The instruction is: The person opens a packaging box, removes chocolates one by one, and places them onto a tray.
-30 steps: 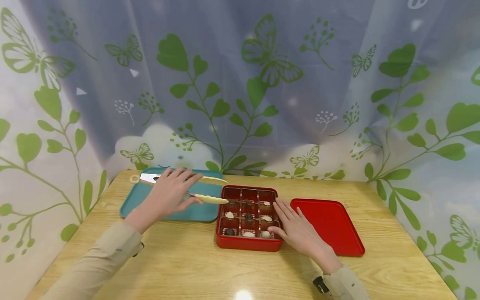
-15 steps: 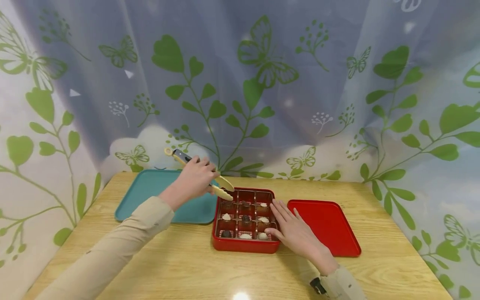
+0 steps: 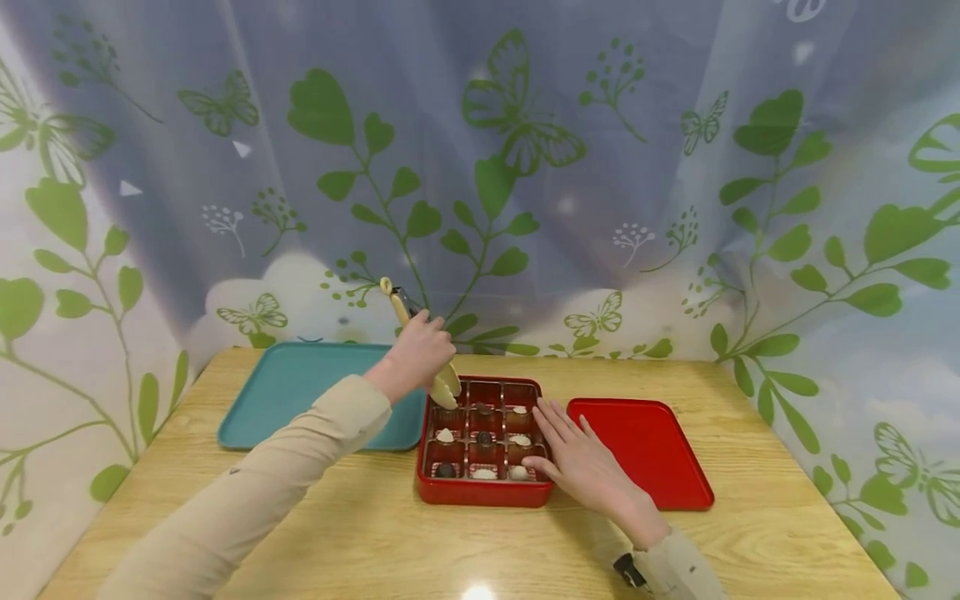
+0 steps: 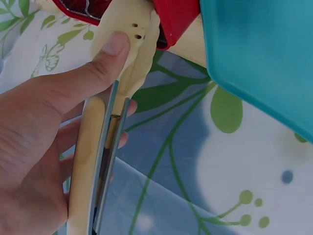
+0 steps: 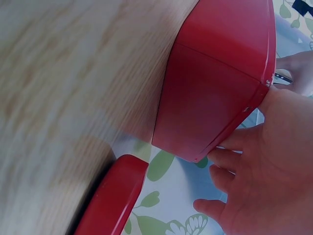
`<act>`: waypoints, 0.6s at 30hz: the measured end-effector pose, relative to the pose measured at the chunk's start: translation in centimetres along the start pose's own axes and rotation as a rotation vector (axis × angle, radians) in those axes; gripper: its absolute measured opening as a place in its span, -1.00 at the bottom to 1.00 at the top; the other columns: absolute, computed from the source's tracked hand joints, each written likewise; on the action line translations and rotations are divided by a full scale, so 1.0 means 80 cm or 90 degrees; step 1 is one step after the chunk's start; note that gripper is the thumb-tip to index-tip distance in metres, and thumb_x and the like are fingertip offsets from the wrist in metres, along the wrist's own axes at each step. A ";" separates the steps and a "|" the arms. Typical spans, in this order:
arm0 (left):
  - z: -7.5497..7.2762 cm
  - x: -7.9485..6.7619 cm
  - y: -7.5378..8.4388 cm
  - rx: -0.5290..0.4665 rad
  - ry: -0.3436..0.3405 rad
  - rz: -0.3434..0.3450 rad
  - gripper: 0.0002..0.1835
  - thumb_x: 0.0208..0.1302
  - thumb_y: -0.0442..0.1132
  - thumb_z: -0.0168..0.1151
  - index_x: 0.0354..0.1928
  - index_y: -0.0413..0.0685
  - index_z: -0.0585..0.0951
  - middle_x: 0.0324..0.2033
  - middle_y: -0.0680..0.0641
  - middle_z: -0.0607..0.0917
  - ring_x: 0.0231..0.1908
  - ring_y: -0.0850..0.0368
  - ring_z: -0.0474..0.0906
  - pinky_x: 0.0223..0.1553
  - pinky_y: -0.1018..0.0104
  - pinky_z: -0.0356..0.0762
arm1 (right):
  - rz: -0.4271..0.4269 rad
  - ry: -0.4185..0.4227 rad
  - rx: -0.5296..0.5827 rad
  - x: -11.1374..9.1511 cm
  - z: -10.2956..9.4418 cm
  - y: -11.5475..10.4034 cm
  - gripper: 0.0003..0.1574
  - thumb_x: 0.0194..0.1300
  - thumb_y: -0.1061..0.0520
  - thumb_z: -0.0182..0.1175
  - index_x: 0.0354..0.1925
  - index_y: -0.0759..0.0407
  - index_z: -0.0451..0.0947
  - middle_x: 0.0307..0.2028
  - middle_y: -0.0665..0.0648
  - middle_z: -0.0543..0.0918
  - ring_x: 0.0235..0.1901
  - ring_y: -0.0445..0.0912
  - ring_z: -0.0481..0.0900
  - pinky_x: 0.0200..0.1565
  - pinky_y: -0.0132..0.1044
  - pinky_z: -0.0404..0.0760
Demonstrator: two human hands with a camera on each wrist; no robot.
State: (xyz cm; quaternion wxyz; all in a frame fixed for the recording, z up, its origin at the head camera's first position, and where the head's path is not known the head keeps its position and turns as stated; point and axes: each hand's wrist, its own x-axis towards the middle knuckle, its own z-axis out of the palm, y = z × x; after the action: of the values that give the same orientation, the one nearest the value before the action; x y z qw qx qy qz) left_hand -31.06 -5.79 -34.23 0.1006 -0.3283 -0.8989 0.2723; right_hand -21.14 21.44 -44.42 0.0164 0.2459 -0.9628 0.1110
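Observation:
In the head view my left hand grips a pair of cream-coloured tongs, which slant down into the far-left compartment of a red box. Squeezed close together, the tongs' arms run under my thumb in the left wrist view; whatever lies between the tips is hidden. Small dark and white pieces sit in the box's clear divided insert. My right hand rests with straight fingers along the box's right rim. From the right wrist view, the palm is beside the box's wall.
A teal tray lies to the left of the box, partly behind my left forearm. On the right, a flat red lid lies on the wooden table. A patterned curtain hangs behind the table.
My left hand has moved right from over the teal tray to the box. The tongs have swung steeper, tips down, and their arms have come together. The right hand stays at the rim.

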 end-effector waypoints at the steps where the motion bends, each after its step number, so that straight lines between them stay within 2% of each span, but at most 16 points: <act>1: -0.001 0.002 0.001 0.003 -0.007 0.001 -0.53 -0.12 0.12 0.66 -0.14 0.12 0.79 -0.14 0.09 0.77 0.00 0.03 0.58 0.11 0.08 0.46 | 0.000 0.000 -0.002 0.000 0.000 0.000 0.03 0.49 -0.32 0.03 0.58 0.28 0.02 0.58 0.26 0.02 0.57 0.19 -0.06 0.46 0.30 0.03; 5: -0.003 0.007 0.006 0.012 -0.026 0.007 -0.54 -0.10 0.13 0.65 -0.14 0.14 0.79 -0.14 0.09 0.77 0.02 0.03 0.58 0.23 0.03 0.44 | 0.002 0.003 -0.004 0.000 -0.002 -0.001 0.03 0.49 -0.30 0.05 0.58 0.29 0.03 0.58 0.27 0.02 0.56 0.20 -0.03 0.46 0.30 0.03; 9: 0.002 0.010 0.014 0.008 -0.022 0.010 -0.58 -0.09 0.13 0.64 -0.19 0.15 0.79 -0.16 0.09 0.78 0.02 0.02 0.59 0.28 -0.01 0.41 | 0.003 0.005 -0.003 0.000 -0.002 -0.001 0.03 0.48 -0.29 0.06 0.58 0.29 0.03 0.58 0.27 0.02 0.56 0.20 -0.03 0.46 0.30 0.03; 15: 0.023 0.005 0.016 -0.027 0.028 -0.008 -0.64 -0.08 0.11 0.64 -0.29 0.11 0.80 -0.25 0.08 0.79 -0.06 0.01 0.62 0.12 0.01 0.50 | 0.006 -0.002 -0.006 0.001 -0.001 -0.002 0.02 0.48 -0.31 0.04 0.58 0.28 0.04 0.58 0.27 0.02 0.57 0.19 -0.05 0.47 0.29 0.02; 18: 0.026 -0.002 0.011 -0.062 0.055 -0.026 -0.60 -0.09 0.15 0.63 -0.28 0.08 0.80 -0.21 0.05 0.79 -0.02 -0.03 0.61 0.14 -0.02 0.51 | 0.010 -0.002 -0.005 0.000 -0.002 -0.002 0.02 0.49 -0.31 0.04 0.57 0.29 0.06 0.58 0.27 0.03 0.57 0.18 -0.06 0.47 0.29 0.02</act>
State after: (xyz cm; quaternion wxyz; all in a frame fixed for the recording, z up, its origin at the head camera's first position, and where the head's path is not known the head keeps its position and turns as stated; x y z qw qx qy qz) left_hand -31.20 -6.18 -36.43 0.1288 -0.3259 -0.9124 0.2117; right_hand -21.08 21.34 -44.26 0.0149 0.2386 -0.9651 0.1073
